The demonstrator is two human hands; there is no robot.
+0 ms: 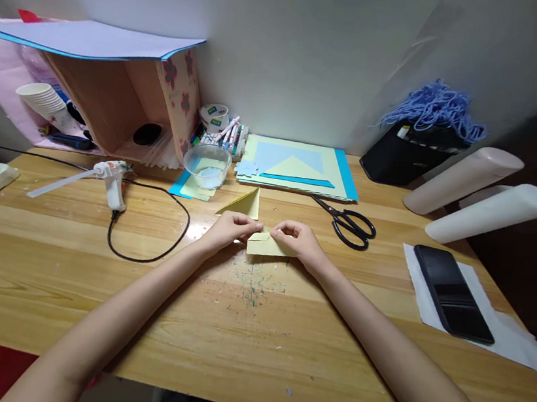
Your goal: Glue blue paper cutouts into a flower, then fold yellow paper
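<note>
Bare forearms (150,294) extended forward, converging; left hand (225,229), right hand (303,242) pinching, fingertips (258,227) near each other.

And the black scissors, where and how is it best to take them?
Probably grip the scissors by their looped handles, coming from the right with the right hand: they lie flat, loops toward the near right, blade tips pointing away to the left.
</note>
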